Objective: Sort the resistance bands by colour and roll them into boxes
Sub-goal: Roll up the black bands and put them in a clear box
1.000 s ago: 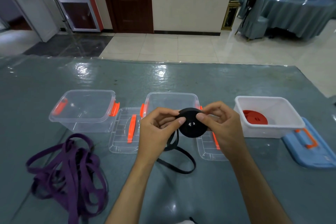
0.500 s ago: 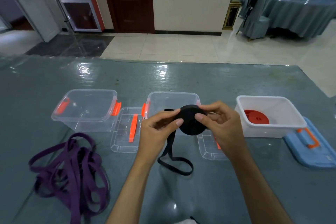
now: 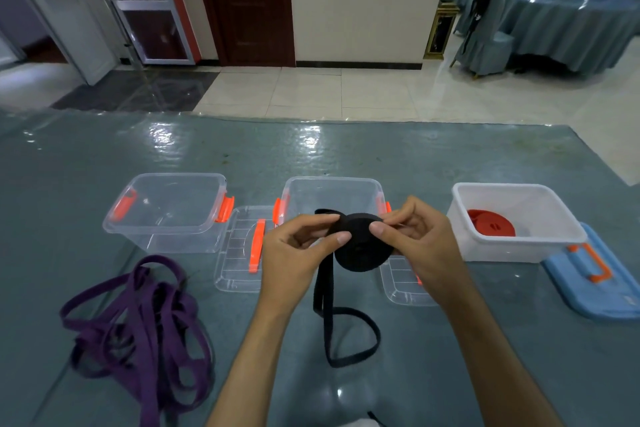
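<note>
Two hands hold a black band point(image 3: 362, 246), wound into a thick coil, in the air above the worktop point(image 3: 415, 163) and just in front of the middle box point(image 3: 332, 192). The left hand point(image 3: 294, 253) pinches the coil's left edge between thumb and fingers; the right hand point(image 3: 420, 246) pinches its right side, thumb on the near face. The coil sits between the two hands. A loose tail of the same band hangs from the coil's left side and ends in a loop lying on the worktop between the forearms.

The middle box is clear with orange latches, and so is the left box point(image 3: 166, 208), which stands well apart from the hands. A clear lid point(image 3: 239, 253) with an orange handle lies between these two boxes; a second clear lid point(image 3: 401, 284) shows partly under the right hand. At right, a white box point(image 3: 512, 218) holds a coiled red band point(image 3: 491, 224), with a blue lid point(image 3: 595, 281) lying beside it. A purple band point(image 3: 138, 326) lies unrolled in a tangled heap on the worktop at near left.
</note>
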The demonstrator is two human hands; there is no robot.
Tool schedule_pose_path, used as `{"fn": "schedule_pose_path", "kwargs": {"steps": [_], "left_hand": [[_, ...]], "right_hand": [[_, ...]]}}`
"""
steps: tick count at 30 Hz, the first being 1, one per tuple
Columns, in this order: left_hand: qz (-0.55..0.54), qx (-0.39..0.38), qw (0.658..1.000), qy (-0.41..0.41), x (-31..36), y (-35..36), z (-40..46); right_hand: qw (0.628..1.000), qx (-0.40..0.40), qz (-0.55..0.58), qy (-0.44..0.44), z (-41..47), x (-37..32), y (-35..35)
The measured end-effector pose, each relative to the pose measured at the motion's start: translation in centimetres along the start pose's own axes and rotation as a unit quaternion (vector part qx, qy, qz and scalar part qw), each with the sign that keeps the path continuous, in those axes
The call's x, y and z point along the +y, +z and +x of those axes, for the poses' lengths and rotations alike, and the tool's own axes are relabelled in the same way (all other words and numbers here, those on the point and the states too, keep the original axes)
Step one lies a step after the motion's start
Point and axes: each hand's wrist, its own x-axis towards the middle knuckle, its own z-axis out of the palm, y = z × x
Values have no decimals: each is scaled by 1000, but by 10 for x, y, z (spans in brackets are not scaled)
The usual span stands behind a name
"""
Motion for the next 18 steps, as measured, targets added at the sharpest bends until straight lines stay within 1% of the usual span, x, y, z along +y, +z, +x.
{"fn": "schedule_pose_path", "kwargs": {"steps": [2, 4, 5, 7, 10, 12, 14, 16, 18], "left_hand": [[-19, 8, 1000, 4, -1, 2, -2], [-35, -15, 999, -2, -2, 2, -4], [-35, -28, 999, -8, -2, 1, -4], [-27, -40, 999, -16, -2, -2, -3], [-21, -4, 1000, -1, 0, 1, -1], [-28, 18, 999, 7, 1, 5, 1], [-28, -5, 1000, 2, 1, 7, 3], [-21, -43, 999, -18, 0, 4, 5], [-14, -53, 998, -25, 0, 0, 6]], "right_hand": [[1000, 9, -18, -19, 1, -1, 0], [998, 21, -43, -45, 2, -2, 0], [998, 20, -44, -45, 2, -2, -1], [999, -5, -32, -17, 0, -1, -2], [999, -32, -19, 27, -1, 0, -5], [999, -15, -40, 12, 0, 1, -6], [997, 9, -67, -21, 2, 3, -6], [997, 24, -68, -23, 1, 5, -6], [998, 8, -62, -18, 0, 7, -7]]}}
